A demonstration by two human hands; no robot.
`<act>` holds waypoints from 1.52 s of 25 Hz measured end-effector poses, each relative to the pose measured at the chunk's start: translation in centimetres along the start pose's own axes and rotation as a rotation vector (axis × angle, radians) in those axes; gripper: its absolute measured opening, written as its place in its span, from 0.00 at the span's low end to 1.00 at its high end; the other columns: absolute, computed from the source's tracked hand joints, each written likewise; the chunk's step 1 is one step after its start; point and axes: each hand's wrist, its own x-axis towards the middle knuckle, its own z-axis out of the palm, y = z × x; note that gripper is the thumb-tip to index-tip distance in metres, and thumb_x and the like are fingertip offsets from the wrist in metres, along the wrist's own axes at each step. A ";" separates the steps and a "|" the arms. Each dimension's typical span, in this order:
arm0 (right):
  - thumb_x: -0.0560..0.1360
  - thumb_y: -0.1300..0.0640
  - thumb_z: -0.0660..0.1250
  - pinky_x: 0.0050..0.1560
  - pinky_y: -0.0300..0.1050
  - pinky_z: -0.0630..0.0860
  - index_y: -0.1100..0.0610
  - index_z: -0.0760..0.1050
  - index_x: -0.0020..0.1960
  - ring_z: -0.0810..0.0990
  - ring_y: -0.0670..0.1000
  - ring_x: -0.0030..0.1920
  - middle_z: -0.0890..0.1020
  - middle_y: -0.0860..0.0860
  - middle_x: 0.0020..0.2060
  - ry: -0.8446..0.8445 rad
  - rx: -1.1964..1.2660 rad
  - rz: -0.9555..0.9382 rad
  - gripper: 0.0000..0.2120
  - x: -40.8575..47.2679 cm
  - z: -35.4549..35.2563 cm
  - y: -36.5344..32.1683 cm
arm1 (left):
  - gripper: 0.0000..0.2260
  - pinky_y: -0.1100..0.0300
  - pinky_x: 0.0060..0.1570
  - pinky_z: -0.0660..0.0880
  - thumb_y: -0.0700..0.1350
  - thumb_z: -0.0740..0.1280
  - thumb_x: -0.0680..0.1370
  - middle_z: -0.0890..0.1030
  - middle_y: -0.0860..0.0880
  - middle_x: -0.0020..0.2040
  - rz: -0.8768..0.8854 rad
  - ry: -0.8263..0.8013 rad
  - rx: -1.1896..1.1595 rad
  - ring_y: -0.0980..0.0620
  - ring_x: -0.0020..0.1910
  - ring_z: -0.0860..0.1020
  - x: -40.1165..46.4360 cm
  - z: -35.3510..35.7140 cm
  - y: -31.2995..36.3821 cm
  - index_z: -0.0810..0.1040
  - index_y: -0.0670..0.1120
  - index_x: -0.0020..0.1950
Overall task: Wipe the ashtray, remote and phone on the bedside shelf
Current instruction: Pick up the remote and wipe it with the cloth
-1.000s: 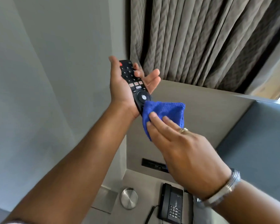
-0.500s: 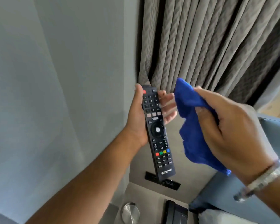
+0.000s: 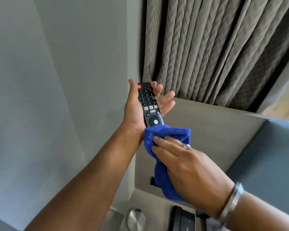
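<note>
- Grey wall [image 3: 48, 97] and pleated curtain [image 3: 215, 47] behind; bedside shelf [image 3: 148, 197] below.
- Left hand [image 3: 137, 107] cradles the remote [image 3: 148, 104] upright, fingers loosely spread.
- Right hand [image 3: 190, 167] presses a blue cloth [image 3: 167, 135] over the remote's lower end (fingers flat, together).
- Ashtray [image 3: 136, 220] and phone [image 3: 182, 220] sit on the shelf.

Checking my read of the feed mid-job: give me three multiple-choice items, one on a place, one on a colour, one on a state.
1. Where is the remote?
A. on the shelf
B. in the left hand
C. on the phone

2. What colour is the cloth?
A. blue
B. white
C. green

3. What is the cloth doing?
A. lying on the shelf
B. hanging clear of the remote
C. pressed by the right hand over the remote's lower end

Answers: B, fingers cradle it mid-air; A, plainly blue; C, the lower buttons are covered.
</note>
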 end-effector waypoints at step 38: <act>0.72 0.67 0.67 0.60 0.52 0.74 0.60 0.71 0.69 0.76 0.58 0.65 0.71 0.58 0.71 -0.337 0.239 0.637 0.26 -12.6 19.1 8.8 | 0.33 0.57 0.35 0.76 0.71 0.54 0.76 0.77 0.49 0.39 -0.460 0.271 0.289 0.51 0.34 0.76 0.3 -17.8 -16.9 0.82 0.46 0.58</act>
